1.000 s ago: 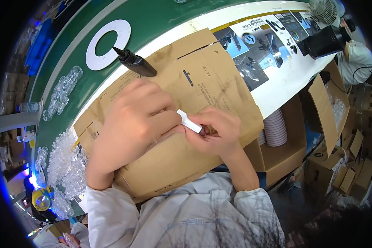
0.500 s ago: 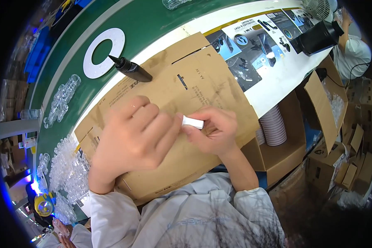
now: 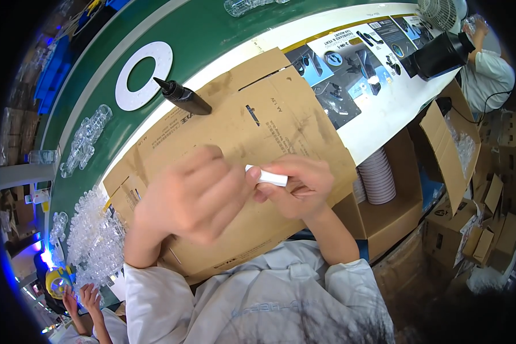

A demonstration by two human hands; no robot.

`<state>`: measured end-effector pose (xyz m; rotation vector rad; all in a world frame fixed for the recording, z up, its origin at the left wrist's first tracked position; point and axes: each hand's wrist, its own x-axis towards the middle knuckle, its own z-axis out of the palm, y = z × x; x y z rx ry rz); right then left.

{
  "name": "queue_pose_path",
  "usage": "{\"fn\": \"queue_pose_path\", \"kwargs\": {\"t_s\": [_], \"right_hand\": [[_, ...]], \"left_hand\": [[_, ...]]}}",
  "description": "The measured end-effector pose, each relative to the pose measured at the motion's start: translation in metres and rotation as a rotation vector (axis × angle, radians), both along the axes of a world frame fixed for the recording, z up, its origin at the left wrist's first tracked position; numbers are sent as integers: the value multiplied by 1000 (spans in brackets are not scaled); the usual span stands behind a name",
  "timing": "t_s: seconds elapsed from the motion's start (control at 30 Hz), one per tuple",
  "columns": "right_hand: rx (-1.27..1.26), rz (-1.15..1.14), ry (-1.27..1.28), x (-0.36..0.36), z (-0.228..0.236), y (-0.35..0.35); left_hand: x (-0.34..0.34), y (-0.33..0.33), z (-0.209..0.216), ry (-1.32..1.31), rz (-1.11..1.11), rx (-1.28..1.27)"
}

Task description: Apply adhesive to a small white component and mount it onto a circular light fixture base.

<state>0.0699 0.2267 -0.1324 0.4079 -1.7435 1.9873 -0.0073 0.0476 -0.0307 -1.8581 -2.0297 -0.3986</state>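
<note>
A small white oblong piece is pinched between the thumb and fingers of my right hand, above the cardboard. My left hand is closed, its fingers curled and smeared by motion. Its fingertips meet the left end of the white piece, and its palm side is hidden. Beneath both hands lies a flattened brown cardboard sheet. On its far part rests a black bottle with a pointed nozzle, tipped toward the upper left.
A white ring lies on the green surface. Clear plastic parts are heaped at left. Printed packaging sheets and a black cylindrical object sit at upper right. Stacked discs fill an open carton. Co-workers' hands show lower left.
The white piece has shifted slightly right and lower with my right hand. My left hand has turned and moved a little downward. A co-worker's hands at the lower left have risen.
</note>
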Motion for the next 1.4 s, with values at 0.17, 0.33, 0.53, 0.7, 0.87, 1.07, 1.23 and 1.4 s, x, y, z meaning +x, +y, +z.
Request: {"fn": "queue_pose_path", "kwargs": {"t_s": [0.17, 0.33, 0.53, 0.7, 0.87, 1.07, 1.23, 1.4], "right_hand": [[76, -68, 147, -5, -12, 4], [31, -40, 135, -5, -10, 6], [-77, 15, 37, -2, -13, 0], [-26, -6, 51, -1, -15, 3], [-9, -17, 35, 1, -16, 3], [30, -39, 42, 1, -19, 4], [22, -33, 76, -1, -17, 2], [10, -28, 40, 2, -14, 2]], "left_hand": [[-22, -3, -12, -238, -4, 177], [-22, 1, -18, -597, 97, 172], [-25, 3, -20, -553, 31, 286], [-25, 0, -19, -285, -13, 243], [-25, 3, -18, -145, -44, 250], [-23, 2, -20, -75, -53, 219], [-23, 1, -19, -36, -59, 181], [-17, 1, -20, 61, -63, 99]]}}
